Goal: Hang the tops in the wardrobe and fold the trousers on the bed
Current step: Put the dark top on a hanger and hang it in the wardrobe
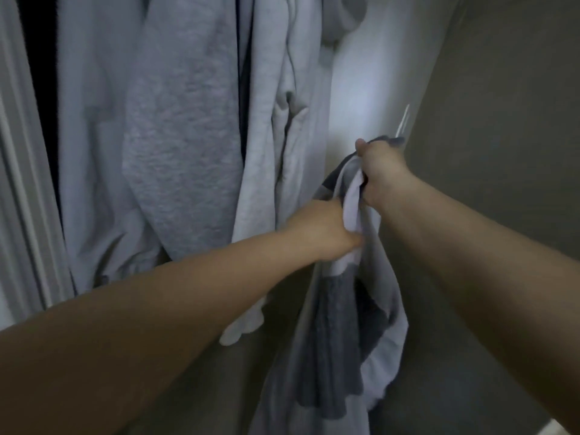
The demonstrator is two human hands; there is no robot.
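Note:
A white and dark grey top (pixel 339 334) hangs down in front of me inside the wardrobe. My right hand (pixel 381 175) grips its upper end, and a thin white hanger tip (pixel 403 119) sticks up past that hand. My left hand (pixel 326 232) grips the top's white fabric just below and to the left. Both forearms reach in from the bottom corners. The rest of the hanger is hidden by fabric and my right hand.
Several pale grey tops (pixel 182 136) hang close together at the left and middle. The wardrobe's white back wall (pixel 370 89) shows between them and its dark side panel (pixel 502 105) at the right. A pale door edge (pixel 18 183) runs down the far left.

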